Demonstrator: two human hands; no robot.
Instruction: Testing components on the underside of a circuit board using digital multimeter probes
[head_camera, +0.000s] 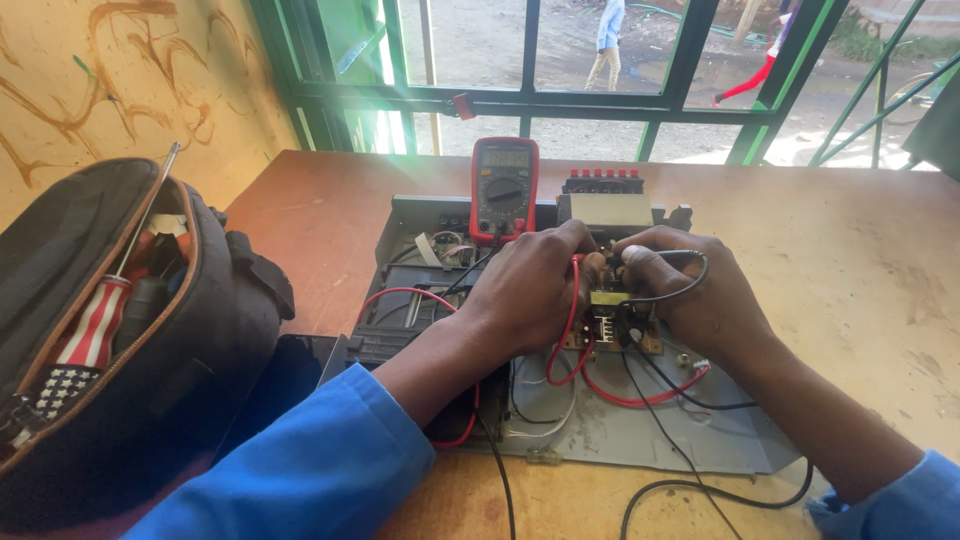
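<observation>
One head-worn view looks down and forward, close over the wooden table (830, 260), with the green-framed window (600, 95) across the frame's top.

We see the meter (504, 190) behind the circuit board (610, 325), which lies on the table (850, 270); the tool bag (110, 330) sits left.

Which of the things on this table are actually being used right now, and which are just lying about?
In use:
- left hand with the red lead
- right hand with the black lead
- circuit board under both hands
- red meter
- opened grey case

Lying about:
- black tool bag
- striped screwdriver inside the bag
- wooden table
</observation>
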